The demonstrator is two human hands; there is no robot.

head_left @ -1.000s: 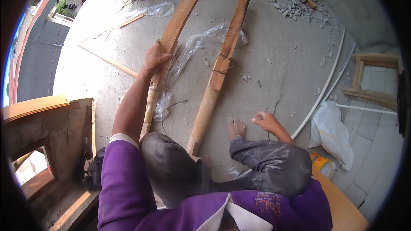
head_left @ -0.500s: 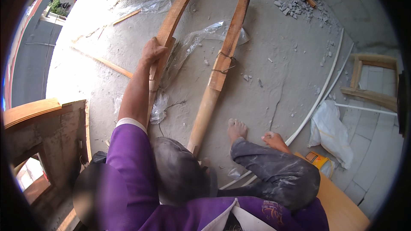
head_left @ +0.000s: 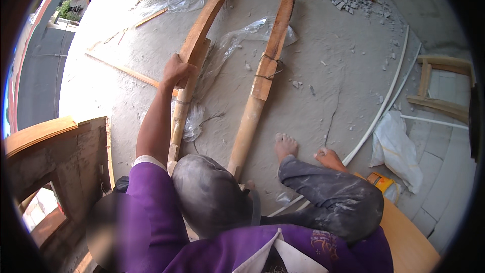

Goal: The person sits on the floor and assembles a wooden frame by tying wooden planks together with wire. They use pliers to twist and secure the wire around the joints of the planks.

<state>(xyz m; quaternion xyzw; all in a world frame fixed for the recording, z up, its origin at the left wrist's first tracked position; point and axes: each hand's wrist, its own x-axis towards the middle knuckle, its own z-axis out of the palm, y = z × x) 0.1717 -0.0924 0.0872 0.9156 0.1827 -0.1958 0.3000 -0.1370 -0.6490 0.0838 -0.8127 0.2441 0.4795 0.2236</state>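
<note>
My left hand [head_left: 179, 73] is closed around a long, slightly curved wooden plank [head_left: 207, 17] on the left, where a shorter board lies against it. Below the grip runs a bamboo pole [head_left: 178, 121], which reaches down beside my left knee. To the right rests a second bamboo pole [head_left: 245, 131], with a wooden board [head_left: 275, 33] bound to its upper part by dark wire [head_left: 268, 68]. What looks like my right hand [head_left: 331, 159] shows beyond my right leg with curled fingers; its arm is hidden. A thin dark line meets it, wire or floor crack I cannot tell.
Clear plastic sheet [head_left: 237, 40] lies between the two timbers. Broken rubble [head_left: 348, 0] is scattered at the far right. White pipes [head_left: 386, 106], a white sack [head_left: 396, 146] and a wooden frame [head_left: 444, 103] are on the right. My bare foot [head_left: 287, 145] rests on the grey floor.
My left hand is a little nearer to me along the plank, its wrist turned. The whole view has shifted slightly. The second pole and my right hand look unmoved.
</note>
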